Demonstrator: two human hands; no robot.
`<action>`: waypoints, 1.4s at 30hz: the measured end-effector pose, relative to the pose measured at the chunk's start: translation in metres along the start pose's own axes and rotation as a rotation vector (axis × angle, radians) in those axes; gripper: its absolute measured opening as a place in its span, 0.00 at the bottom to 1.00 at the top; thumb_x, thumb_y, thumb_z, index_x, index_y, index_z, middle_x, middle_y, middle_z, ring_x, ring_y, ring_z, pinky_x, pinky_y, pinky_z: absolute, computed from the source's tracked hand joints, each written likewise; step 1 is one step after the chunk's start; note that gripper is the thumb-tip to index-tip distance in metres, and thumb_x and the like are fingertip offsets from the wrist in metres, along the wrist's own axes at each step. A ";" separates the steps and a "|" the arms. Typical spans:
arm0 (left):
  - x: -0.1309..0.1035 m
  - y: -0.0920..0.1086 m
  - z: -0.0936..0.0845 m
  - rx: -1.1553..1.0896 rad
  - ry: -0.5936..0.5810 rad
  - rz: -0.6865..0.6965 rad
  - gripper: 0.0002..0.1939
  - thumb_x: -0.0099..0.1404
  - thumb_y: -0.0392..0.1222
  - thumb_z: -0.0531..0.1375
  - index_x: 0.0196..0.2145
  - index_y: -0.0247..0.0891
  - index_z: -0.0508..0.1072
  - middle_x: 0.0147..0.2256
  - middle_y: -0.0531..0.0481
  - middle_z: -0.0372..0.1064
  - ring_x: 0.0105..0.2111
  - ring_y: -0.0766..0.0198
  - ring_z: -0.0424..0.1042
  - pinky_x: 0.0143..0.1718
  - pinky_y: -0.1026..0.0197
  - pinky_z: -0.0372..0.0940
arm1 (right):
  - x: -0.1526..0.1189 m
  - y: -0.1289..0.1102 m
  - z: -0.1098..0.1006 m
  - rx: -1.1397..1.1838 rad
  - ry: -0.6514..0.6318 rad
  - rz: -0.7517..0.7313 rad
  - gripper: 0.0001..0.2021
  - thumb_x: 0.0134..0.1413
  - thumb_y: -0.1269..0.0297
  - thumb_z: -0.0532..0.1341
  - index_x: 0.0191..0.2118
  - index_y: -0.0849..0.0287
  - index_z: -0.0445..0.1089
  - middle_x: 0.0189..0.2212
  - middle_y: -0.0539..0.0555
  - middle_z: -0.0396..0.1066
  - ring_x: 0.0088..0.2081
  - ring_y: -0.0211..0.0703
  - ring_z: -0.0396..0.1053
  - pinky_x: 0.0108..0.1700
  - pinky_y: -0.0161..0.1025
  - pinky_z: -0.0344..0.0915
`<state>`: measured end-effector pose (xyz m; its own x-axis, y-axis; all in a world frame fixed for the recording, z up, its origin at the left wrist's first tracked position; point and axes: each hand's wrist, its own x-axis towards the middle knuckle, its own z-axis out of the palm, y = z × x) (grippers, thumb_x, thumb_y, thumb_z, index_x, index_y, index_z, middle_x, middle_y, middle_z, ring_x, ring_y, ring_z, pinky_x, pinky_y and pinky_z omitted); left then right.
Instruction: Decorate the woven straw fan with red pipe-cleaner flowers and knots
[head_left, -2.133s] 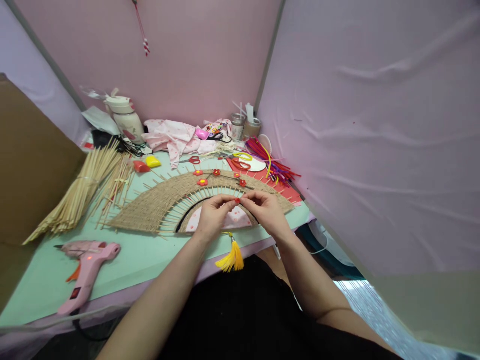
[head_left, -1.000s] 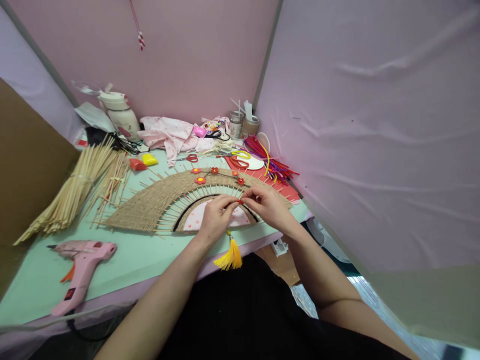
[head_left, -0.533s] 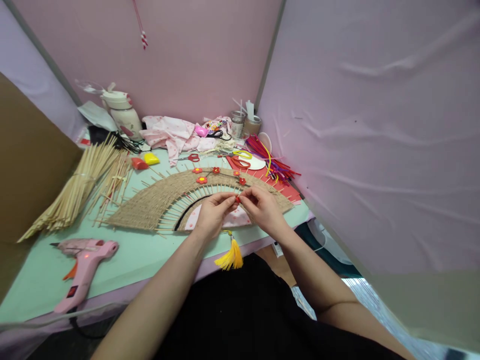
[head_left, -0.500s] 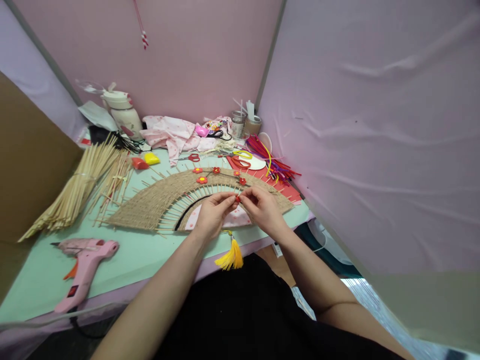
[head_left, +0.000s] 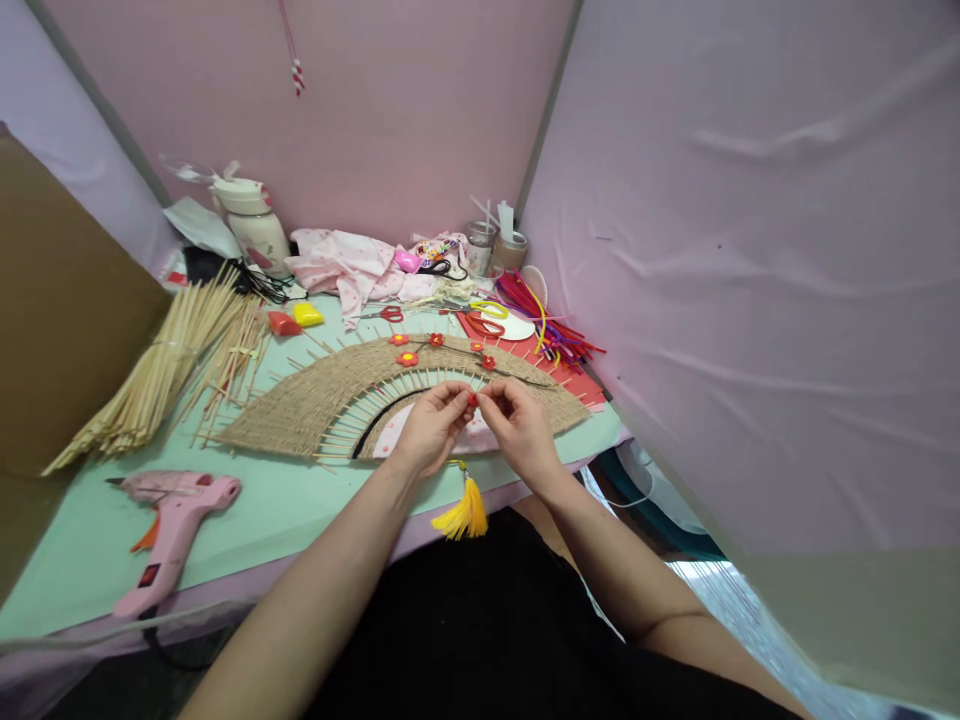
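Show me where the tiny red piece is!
The tiny red piece is central in the head view, pinched between the left hand and right hand, over the tan woven fan.

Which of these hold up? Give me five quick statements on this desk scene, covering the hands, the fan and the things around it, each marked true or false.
1. The left hand and the right hand meet at a small red piece. True.
2. The right hand is gripping a pair of scissors. False: it is pinching the small red piece.
3. Five flowers show on the fan. True.
4. The pink glue gun lies to the left of the yellow tassel. True.
5. The yellow tassel lies beyond the far edge of the fan. False: it lies by the near edge.
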<state>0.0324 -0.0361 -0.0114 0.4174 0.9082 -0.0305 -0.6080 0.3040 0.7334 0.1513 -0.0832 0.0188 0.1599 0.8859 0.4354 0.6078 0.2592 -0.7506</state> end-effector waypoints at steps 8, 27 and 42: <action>0.001 -0.002 0.002 0.109 0.079 0.085 0.13 0.47 0.42 0.69 0.27 0.34 0.71 0.23 0.55 0.65 0.23 0.73 0.61 0.27 0.68 0.57 | 0.000 -0.003 -0.002 -0.056 -0.032 -0.042 0.06 0.54 0.67 0.58 0.28 0.59 0.68 0.27 0.51 0.69 0.28 0.37 0.64 0.32 0.35 0.60; 0.000 0.002 0.002 0.127 0.054 0.005 0.14 0.45 0.42 0.70 0.26 0.32 0.72 0.22 0.54 0.65 0.22 0.74 0.61 0.25 0.69 0.56 | 0.006 0.010 -0.002 0.320 -0.205 0.205 0.09 0.51 0.60 0.60 0.28 0.60 0.67 0.23 0.48 0.66 0.24 0.34 0.61 0.27 0.32 0.57; 0.003 0.004 -0.002 -0.041 0.030 -0.123 0.11 0.48 0.39 0.70 0.27 0.30 0.74 0.24 0.52 0.66 0.24 0.75 0.62 0.27 0.71 0.59 | 0.006 0.016 0.004 0.528 -0.100 0.391 0.12 0.48 0.55 0.62 0.28 0.60 0.69 0.20 0.47 0.64 0.21 0.33 0.58 0.24 0.33 0.56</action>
<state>0.0296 -0.0318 -0.0104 0.4705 0.8714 -0.1387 -0.5808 0.4242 0.6948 0.1590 -0.0720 0.0076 0.2027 0.9779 0.0519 0.0527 0.0421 -0.9977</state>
